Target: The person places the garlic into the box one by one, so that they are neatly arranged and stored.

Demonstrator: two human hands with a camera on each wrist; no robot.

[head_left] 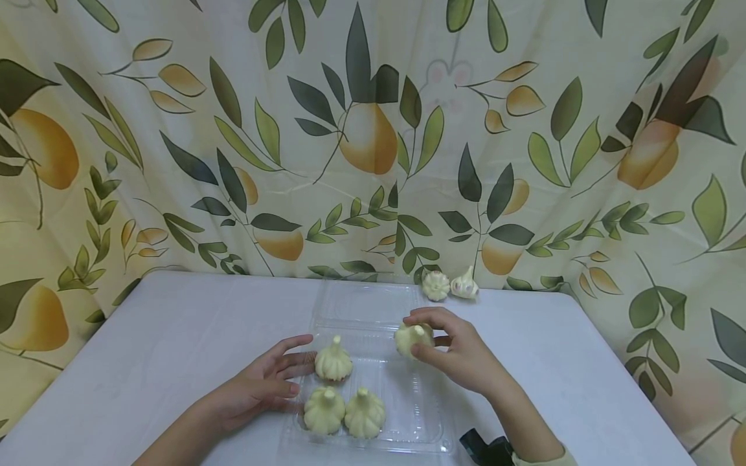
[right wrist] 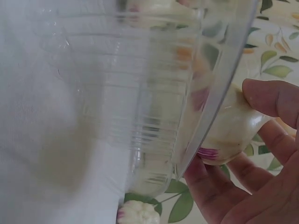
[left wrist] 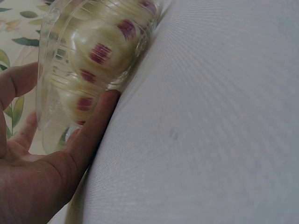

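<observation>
A clear plastic clamshell box (head_left: 402, 408) stands unfolded on the table. Three garlic bulbs sit in its tray: one at the upper left (head_left: 334, 360), one at the lower left (head_left: 324, 411) and one beside that (head_left: 364, 414). Another garlic bulb (head_left: 411, 339) is pinched between thumb and fingers of my right hand (head_left: 460, 349), at the tray's far right corner. In the right wrist view this bulb (right wrist: 233, 126) shows a purple patch, near the box's rim. My left hand (head_left: 259, 385) rests against the tray's left side, fingers extended; its finger (left wrist: 100, 114) touches the plastic wall.
Behind the box, by the table's back edge, are two more garlic bulbs, one rounded (head_left: 435, 285) and one with a stem (head_left: 464, 285). The box's lid (head_left: 367, 304) lies toward the back. A black object (head_left: 486, 448) is beside my right wrist. Leaf-patterned cloth (head_left: 373, 194) hangs behind.
</observation>
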